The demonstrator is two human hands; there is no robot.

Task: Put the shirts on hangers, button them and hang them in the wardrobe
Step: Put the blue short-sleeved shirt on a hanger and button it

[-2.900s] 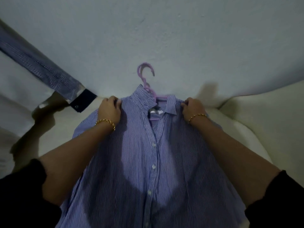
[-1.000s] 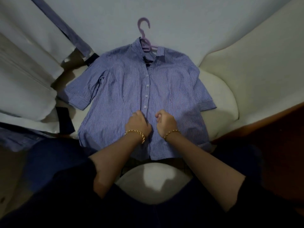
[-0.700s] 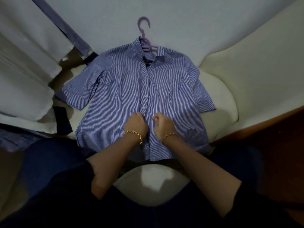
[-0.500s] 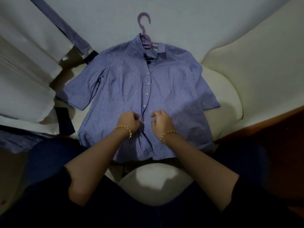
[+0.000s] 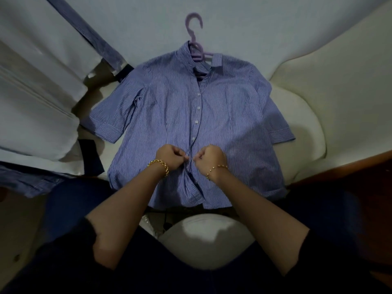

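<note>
A blue striped short-sleeved shirt lies flat on a cream sofa, front up, on a purple plastic hanger whose hook sticks out past the collar. Several white buttons run down its placket; the upper ones look fastened. My left hand pinches the left edge of the placket low on the shirt. My right hand pinches the right edge, facing it. The fabric puckers between and below my hands. The button between my fingers is hidden.
White garments with a blue checked sleeve are piled at the left, another blue shirt below them. The cream sofa arm rises at the right, its wooden edge under it. A cushion sits near my lap.
My hands left the shirt's shoulders and came down to the lower placket. Over the last second they stayed there, moving slightly apart while working the fabric.
</note>
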